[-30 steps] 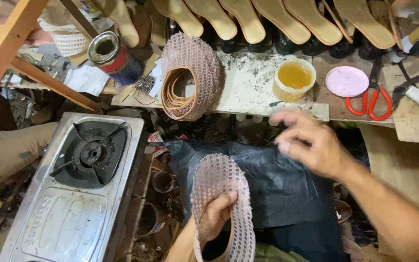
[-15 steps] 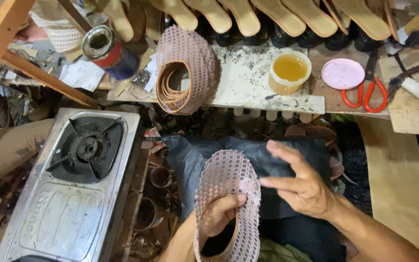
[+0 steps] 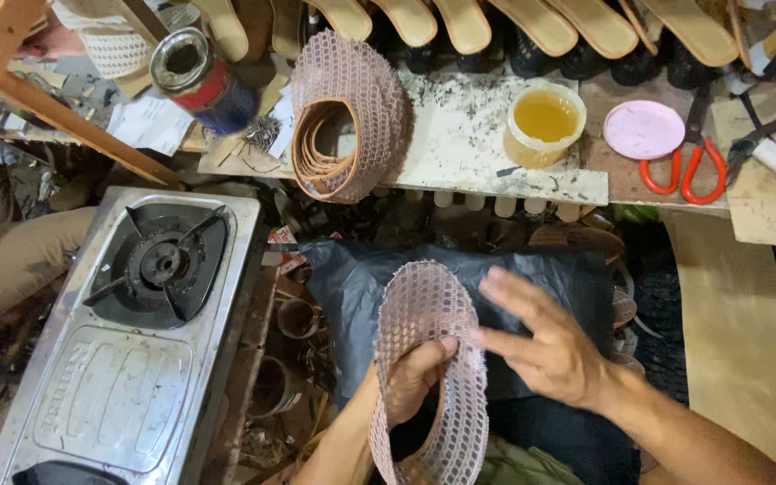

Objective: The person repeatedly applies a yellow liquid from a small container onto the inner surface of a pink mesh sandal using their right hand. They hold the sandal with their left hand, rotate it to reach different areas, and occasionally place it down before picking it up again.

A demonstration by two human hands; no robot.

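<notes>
Mesh upper held over the black sheet

Left hand (image 3: 419,382) grips the pink mesh upper (image 3: 428,359), long axis upright; right hand (image 3: 545,346), fingers spread, hovers just right of it.

**Bench and what is lying on it**

A wooden bench (image 3: 657,184) is running along the top, with a speckled white board (image 3: 478,144) lying on it. A mesh piece (image 3: 348,112) is resting at the board's left end, a yellow tub (image 3: 542,123) near its right. A pink lid (image 3: 643,129) and red scissors (image 3: 689,171) are lying right of the tub. A can (image 3: 198,79) is sitting far left.
</notes>
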